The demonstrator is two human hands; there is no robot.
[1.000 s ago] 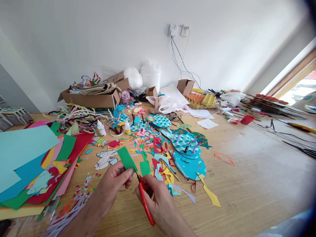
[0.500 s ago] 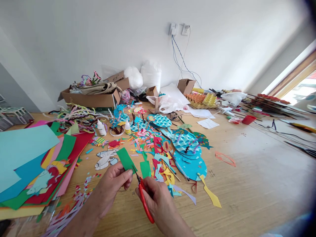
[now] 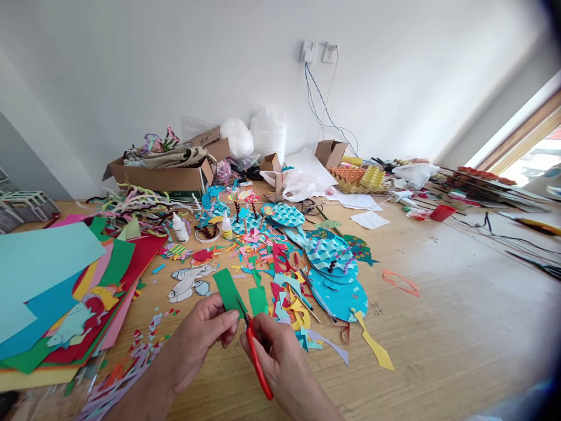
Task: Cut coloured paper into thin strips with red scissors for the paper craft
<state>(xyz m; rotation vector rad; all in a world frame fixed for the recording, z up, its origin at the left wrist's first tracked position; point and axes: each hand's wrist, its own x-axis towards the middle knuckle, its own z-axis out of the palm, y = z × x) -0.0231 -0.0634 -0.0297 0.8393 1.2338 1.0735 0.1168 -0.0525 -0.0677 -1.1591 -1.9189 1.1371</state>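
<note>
Between thumb and fingers, my left hand (image 3: 205, 328) pinches a strip of green paper (image 3: 227, 289) above the wooden table. My right hand (image 3: 280, 351) grips red-handled scissors (image 3: 258, 359), their blades at the strip's right edge. Another piece of green paper (image 3: 258, 300) lies on the table just beyond the scissors. White paper fish with drawn outlines (image 3: 186, 286) rest ahead of my left hand. Coloured paper scraps (image 3: 300, 316) are strewn to the right of the blades.
Coloured paper sheets (image 3: 44, 257) are stacked at the left. Two glue bottles (image 3: 180, 228) stand upright farther back. Blue paper discs with woven strips (image 3: 333, 286) lie right of centre. A cardboard box (image 3: 160, 175) sits by the wall, and a red cup (image 3: 442, 213) is at the right.
The green strip and my left hand have shifted slightly right, bringing more of the strip's edge up to the scissors. My right hand has barely moved.
</note>
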